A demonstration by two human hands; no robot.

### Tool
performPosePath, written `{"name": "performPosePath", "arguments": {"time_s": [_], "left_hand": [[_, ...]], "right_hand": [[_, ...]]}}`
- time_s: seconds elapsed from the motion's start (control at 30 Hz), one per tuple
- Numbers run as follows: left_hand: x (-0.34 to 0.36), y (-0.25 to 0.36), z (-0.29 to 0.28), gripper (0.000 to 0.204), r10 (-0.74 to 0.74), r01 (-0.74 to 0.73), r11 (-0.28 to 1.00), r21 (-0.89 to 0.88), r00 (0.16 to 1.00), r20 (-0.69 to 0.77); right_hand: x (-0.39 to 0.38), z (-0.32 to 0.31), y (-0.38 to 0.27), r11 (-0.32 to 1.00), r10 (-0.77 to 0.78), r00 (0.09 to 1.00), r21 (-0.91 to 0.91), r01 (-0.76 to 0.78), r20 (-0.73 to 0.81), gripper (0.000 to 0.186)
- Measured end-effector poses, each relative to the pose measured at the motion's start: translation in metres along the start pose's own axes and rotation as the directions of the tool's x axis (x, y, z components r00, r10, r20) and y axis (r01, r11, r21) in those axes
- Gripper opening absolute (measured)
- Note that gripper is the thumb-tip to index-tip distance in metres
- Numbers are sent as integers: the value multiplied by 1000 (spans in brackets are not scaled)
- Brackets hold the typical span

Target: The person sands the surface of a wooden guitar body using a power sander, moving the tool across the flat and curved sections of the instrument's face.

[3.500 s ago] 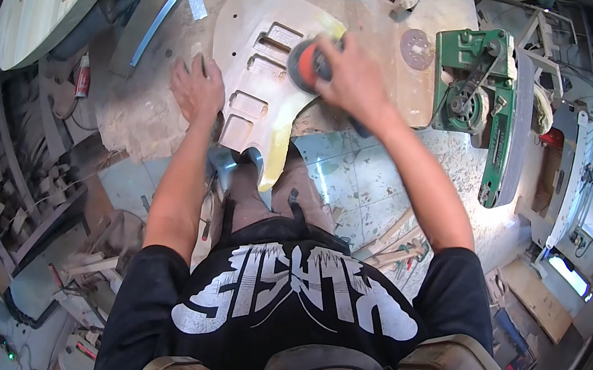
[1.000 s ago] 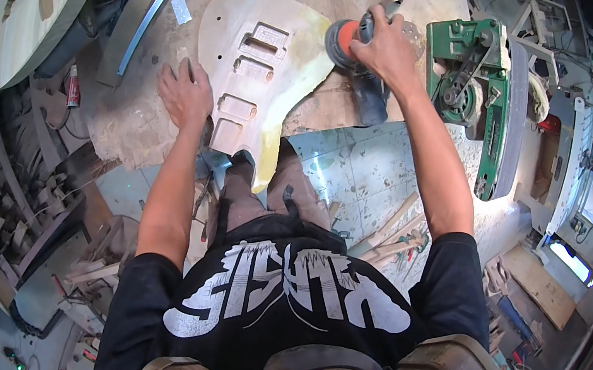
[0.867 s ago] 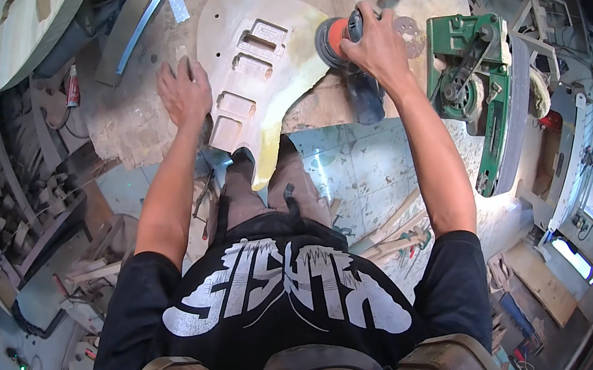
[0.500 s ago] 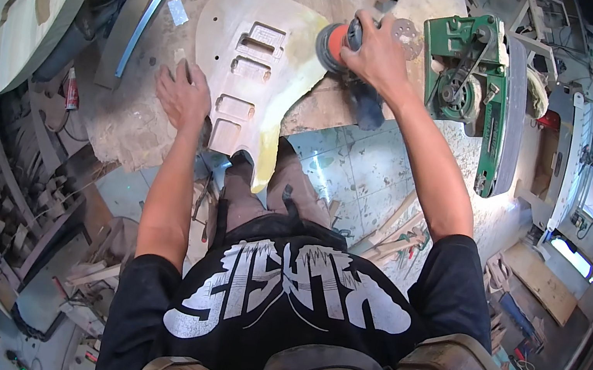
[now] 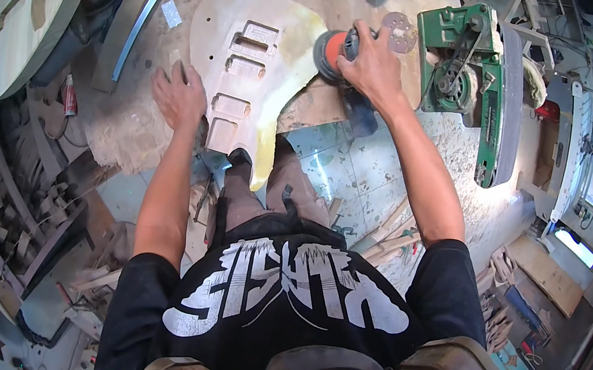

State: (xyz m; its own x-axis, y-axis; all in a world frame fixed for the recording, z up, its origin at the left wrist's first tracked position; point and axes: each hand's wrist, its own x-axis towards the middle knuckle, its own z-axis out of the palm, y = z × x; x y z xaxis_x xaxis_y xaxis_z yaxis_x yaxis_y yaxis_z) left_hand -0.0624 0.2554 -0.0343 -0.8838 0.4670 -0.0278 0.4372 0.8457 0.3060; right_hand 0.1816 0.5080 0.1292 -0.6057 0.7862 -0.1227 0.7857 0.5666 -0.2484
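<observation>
You have the pale, guitar-shaped wooden body lying flat on the dusty brown bench, with its near end, a yellow-tinged horn included, jutting past the edge toward your legs. The surface work looks partway along: four rectangular pockets are already cut, and much of the broad face is bare, pale wood, but yellow patches show along the right side and down that horn, so those areas seem the part left to do. Your right-hand grip is curled closely around the top of the round orange-and-black power sander, whose dark rim meets the body's right edge; you cannot tell from here how firmly it bears there. Your left-hand grip holds nothing, fingers loosely spread on the bench just beside the body's left edge; whether it touches the wood is unclear.
</observation>
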Motion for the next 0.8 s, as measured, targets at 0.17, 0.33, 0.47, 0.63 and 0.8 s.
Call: {"name": "performPosePath", "arguments": {"time_s": [0.17, 0.33, 0.47, 0.63, 0.8], "left_hand": [[0, 6, 0, 56, 0, -1, 1000, -29, 1000, -11], [-1, 1, 0, 55, 15, -16, 998, -59, 1000, -20], [1, 3, 0, 57, -4, 4, 1000, -17, 1000, 5], [-2, 2, 1, 58, -22, 23, 1000, -12, 1000, 21], [0, 2, 1, 57, 3, -3, 1000, -21, 1000, -8]], "right_hand": [[5, -4, 16, 997, 65, 998, -34, -66, -26, 67], [1, -4, -6, 999, 46, 998, 6, -46, 50, 66], [6, 0, 15, 1000, -7, 996, 3, 7, -87, 64], [3, -4, -6, 1000, 17, 999, 12, -17, 34, 65], [9, -2, 10, 999, 20, 999, -27, -21, -34, 65]]}}
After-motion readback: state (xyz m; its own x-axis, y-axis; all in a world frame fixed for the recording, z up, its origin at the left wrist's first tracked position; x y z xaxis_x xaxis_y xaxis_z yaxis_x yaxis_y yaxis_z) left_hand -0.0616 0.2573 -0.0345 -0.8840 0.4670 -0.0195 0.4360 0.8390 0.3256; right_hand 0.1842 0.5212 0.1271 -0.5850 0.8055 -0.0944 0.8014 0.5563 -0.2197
